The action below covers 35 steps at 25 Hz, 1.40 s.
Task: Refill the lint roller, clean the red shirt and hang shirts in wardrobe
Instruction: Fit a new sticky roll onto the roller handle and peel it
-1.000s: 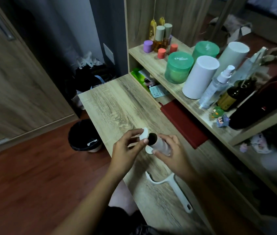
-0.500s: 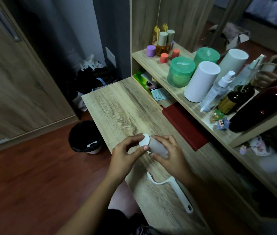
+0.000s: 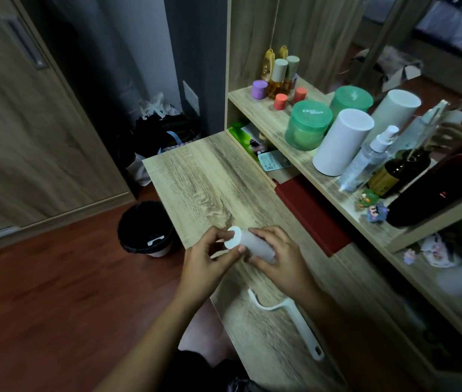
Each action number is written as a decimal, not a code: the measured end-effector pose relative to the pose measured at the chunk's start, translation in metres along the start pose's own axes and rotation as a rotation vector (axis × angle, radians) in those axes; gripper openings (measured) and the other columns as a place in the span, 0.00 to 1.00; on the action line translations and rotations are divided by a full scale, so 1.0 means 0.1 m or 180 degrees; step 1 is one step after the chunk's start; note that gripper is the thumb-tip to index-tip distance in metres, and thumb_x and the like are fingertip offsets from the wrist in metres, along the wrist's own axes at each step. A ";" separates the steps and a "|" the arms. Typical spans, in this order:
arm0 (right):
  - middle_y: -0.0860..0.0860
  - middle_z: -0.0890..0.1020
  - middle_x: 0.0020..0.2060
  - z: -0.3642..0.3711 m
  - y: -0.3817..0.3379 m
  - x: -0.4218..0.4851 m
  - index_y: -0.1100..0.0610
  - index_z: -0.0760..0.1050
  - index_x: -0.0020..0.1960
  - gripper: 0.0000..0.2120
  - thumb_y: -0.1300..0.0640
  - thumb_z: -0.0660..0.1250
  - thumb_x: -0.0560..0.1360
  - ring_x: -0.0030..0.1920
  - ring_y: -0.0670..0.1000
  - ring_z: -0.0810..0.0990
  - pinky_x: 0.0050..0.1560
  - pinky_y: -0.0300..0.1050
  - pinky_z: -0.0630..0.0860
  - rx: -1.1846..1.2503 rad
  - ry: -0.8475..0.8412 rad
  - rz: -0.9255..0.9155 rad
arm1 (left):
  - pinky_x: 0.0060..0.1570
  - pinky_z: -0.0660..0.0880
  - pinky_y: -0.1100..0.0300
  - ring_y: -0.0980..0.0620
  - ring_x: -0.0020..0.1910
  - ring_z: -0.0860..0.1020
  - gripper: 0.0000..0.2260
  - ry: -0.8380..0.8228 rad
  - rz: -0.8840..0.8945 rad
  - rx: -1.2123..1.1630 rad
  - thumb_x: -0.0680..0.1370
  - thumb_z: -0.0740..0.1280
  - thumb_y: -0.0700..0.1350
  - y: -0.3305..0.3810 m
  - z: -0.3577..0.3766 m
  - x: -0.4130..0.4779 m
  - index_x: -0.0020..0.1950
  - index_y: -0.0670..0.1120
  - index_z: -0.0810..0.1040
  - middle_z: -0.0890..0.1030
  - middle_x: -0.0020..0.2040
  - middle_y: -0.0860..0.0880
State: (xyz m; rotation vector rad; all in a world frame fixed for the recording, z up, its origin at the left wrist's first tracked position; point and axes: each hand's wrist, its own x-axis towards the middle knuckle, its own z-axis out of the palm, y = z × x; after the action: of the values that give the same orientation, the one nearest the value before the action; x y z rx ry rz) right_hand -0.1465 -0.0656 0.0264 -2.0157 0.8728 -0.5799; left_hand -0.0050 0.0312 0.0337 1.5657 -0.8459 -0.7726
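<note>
Both hands meet above the light wooden desk: right hand wraps the white cylindrical lint roll, left hand pinches its round white end cap. White plastic roller handle lies nearer the person on the desk.

The right hand hides the far end of the white cylindrical roll; the right edge cuts off the glossy dark-red bottle.

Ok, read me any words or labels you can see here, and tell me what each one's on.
"Cha…": white print on the green jar lid, rest blurred.
"3D", probably: on the dark packet under the shelf.
Teal sachet and the yellow label on the brown bottle: print too small to read.
</note>
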 end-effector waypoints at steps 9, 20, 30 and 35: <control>0.55 0.70 0.64 0.13 0.73 0.17 0.54 0.64 0.70 0.33 0.55 0.72 0.68 0.64 0.54 0.70 0.62 0.41 0.65 -0.1382 -0.1189 0.0628 | 0.41 0.73 0.73 0.65 0.44 0.79 0.07 0.0787 0.0613 0.0468 0.69 0.74 0.41 0.14 -0.18 -0.03 0.43 0.41 0.79 0.81 0.45 0.55; 0.54 0.82 0.50 0.21 0.40 0.32 0.57 0.77 0.59 0.17 0.63 0.70 0.71 0.48 0.50 0.81 0.49 0.35 0.76 -0.0187 -0.0181 0.0708 | 0.36 0.73 0.62 0.56 0.34 0.76 0.08 0.1166 -0.0034 -0.0682 0.70 0.73 0.46 0.25 -0.35 -0.03 0.44 0.43 0.79 0.79 0.37 0.45; 0.39 0.78 0.55 -0.06 -0.34 0.19 0.46 0.75 0.54 0.21 0.68 0.70 0.70 0.48 0.38 0.81 0.49 0.31 0.74 0.1693 -0.0233 0.0414 | 0.35 0.78 0.65 0.44 0.45 0.77 0.09 0.1306 -0.0880 -0.1869 0.77 0.65 0.39 0.25 -0.42 0.09 0.37 0.45 0.73 0.77 0.47 0.43; 0.39 0.79 0.55 -0.06 -0.33 0.16 0.45 0.75 0.55 0.21 0.67 0.70 0.70 0.50 0.40 0.82 0.51 0.32 0.75 0.1665 -0.0221 0.0390 | 0.37 0.79 0.65 0.49 0.41 0.80 0.08 0.1263 -0.0981 -0.2040 0.77 0.65 0.40 0.23 -0.41 0.09 0.37 0.45 0.72 0.77 0.48 0.44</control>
State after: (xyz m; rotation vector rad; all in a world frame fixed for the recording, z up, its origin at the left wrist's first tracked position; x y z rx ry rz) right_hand -0.1281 -0.0672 0.0586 -1.4905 0.7076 -0.5932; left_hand 0.0320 0.0422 0.0618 1.2086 -0.0418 -0.8096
